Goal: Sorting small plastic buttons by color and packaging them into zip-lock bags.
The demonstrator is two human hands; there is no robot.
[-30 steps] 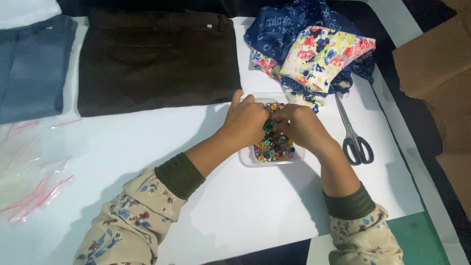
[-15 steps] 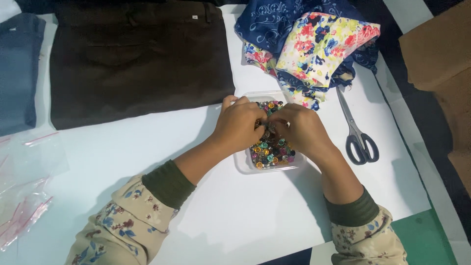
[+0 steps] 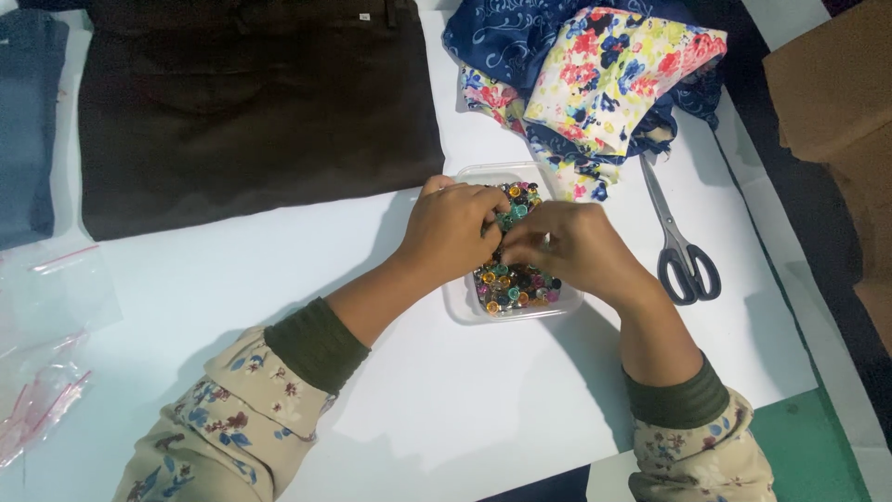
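Head camera, looking straight down: both hands meet over a clear plastic tray [image 3: 465, 302] full of small coloured beads [image 3: 514, 282], which sits on the white tabletop [image 3: 446, 409] near its middle. The left hand [image 3: 452, 228] comes in from the lower left, fingers curled and pinched together above the tray's upper half; the right hand [image 3: 574, 249] comes from the lower right, its fingertips pressed against those of the left. Between the fingertips a tiny greenish bead or two seems to be pinched, though exactly what each hand grips is too small to tell. Both forearms wear floral cream sleeves with dark green cuffs. Just right of the tray, a pair of grey-handled scissors [image 3: 678, 244] lies closed, blades pointing up towards a heap of floral and navy fabric [image 3: 604, 74]. Above and left of the tray lies a folded dark brown garment [image 3: 251, 102], with blue denim [image 3: 28, 121] beside it at the far left edge. Clear plastic bags [image 3: 46, 344] with pink strips rest at the lower left, well apart from the hands.
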